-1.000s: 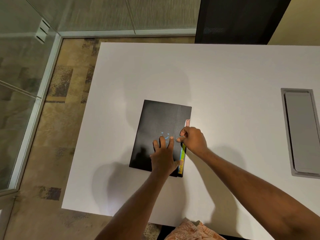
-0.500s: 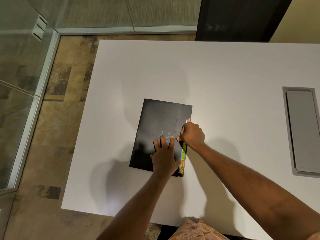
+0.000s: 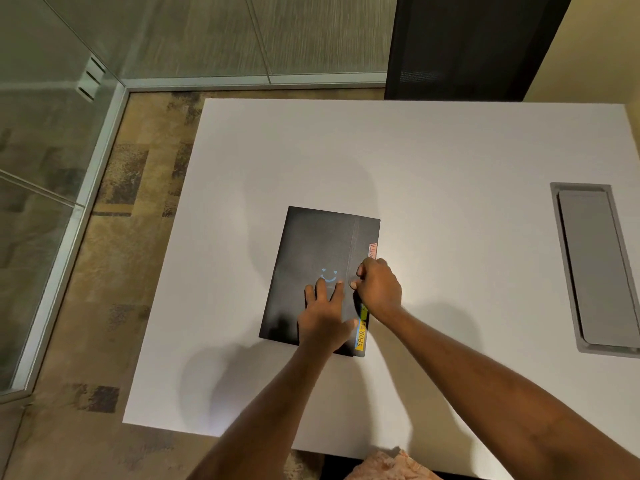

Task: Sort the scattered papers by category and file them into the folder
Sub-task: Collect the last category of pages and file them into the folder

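Note:
A closed black folder [image 3: 311,251] with a small blue smiley on its cover lies on the white table [image 3: 433,161]. Coloured index tabs stick out along its right edge: a pink one [image 3: 372,250] higher up and a yellow one [image 3: 361,337] marked "SPORT" lower down. My left hand [image 3: 325,317] lies flat on the lower cover, fingers spread. My right hand [image 3: 379,287] sits at the folder's right edge between the tabs, fingers curled and pinched against the edge. No loose papers are in view.
A grey recessed cable hatch [image 3: 595,268] is set in the table at the right. A black chair back [image 3: 474,43] stands beyond the far edge. Glass walls [image 3: 41,140] and patterned carpet [image 3: 114,258] lie to the left.
My right hand has stayed at the folder's right edge, shifting slightly. My left hand has kept pressing on the cover. The folder has not moved.

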`<action>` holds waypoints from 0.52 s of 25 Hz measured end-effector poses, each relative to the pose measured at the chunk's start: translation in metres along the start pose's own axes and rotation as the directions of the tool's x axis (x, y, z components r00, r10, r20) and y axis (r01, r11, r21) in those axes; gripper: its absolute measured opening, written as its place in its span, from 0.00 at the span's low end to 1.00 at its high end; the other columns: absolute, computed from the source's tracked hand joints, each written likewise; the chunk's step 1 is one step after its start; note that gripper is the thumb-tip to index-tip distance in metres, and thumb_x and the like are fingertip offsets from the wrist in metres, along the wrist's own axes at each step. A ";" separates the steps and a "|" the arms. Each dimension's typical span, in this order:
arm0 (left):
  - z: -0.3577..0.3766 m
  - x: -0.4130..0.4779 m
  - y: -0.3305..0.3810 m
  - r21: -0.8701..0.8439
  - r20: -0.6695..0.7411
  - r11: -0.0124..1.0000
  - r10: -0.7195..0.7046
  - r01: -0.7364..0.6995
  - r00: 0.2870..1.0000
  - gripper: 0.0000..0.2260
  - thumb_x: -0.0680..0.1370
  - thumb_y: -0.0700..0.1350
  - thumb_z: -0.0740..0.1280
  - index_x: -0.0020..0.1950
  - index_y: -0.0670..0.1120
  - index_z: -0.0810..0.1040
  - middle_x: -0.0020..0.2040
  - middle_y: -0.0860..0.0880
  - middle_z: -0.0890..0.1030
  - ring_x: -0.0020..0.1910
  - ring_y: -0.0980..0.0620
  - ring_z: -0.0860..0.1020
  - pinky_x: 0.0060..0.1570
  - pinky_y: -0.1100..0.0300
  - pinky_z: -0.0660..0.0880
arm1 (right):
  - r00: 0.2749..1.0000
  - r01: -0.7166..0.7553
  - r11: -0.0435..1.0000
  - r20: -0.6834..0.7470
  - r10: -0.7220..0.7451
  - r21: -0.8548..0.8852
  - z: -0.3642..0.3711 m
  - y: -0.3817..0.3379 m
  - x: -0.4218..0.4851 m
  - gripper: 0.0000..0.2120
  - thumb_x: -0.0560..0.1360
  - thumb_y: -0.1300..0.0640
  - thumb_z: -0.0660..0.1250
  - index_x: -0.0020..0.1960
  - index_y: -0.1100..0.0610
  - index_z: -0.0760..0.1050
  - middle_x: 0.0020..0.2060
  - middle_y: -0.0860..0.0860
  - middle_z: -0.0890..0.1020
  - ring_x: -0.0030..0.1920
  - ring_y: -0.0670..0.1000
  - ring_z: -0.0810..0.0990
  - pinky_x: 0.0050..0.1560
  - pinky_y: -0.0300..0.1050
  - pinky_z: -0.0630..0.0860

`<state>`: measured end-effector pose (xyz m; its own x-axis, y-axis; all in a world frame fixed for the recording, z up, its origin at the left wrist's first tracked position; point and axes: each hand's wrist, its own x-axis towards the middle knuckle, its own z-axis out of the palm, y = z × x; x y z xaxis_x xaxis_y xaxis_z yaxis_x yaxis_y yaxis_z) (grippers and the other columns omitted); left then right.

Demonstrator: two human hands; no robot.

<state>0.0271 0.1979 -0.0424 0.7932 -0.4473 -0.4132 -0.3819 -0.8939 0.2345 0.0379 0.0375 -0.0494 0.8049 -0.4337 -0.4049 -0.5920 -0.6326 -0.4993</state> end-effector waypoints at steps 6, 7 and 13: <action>-0.029 0.000 -0.032 -0.355 -0.069 0.919 -0.210 0.173 0.975 0.21 0.83 0.50 0.66 0.76 0.49 0.75 0.77 0.47 0.71 0.71 0.43 0.76 0.65 0.49 0.77 | 0.973 -0.209 0.943 -0.040 0.226 0.258 -0.006 0.026 -0.016 0.19 0.73 0.55 0.79 0.57 0.56 0.74 0.54 0.54 0.79 0.48 0.56 0.79 0.44 0.48 0.71; -0.032 0.002 -0.041 -0.392 -0.107 0.892 -0.286 0.224 0.952 0.21 0.83 0.49 0.67 0.76 0.47 0.76 0.78 0.45 0.71 0.73 0.42 0.75 0.67 0.49 0.75 | 0.969 -0.232 0.936 -0.027 0.247 0.264 -0.005 0.026 -0.016 0.20 0.73 0.53 0.79 0.58 0.56 0.74 0.54 0.55 0.80 0.49 0.57 0.80 0.45 0.48 0.70; -0.031 0.016 -0.094 -0.538 -0.033 0.752 -0.471 0.381 0.882 0.19 0.78 0.47 0.67 0.68 0.44 0.81 0.64 0.42 0.83 0.62 0.38 0.81 0.63 0.45 0.80 | 0.920 -0.381 0.851 0.055 0.388 0.363 -0.002 0.010 -0.018 0.14 0.72 0.49 0.79 0.47 0.57 0.79 0.42 0.49 0.83 0.44 0.55 0.82 0.41 0.48 0.75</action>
<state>0.0901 0.2753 -0.0437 0.8948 0.0274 -0.4457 0.2704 -0.8275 0.4921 0.0178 0.0376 -0.0459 0.5085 -0.6091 -0.6087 -0.8244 -0.1403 -0.5483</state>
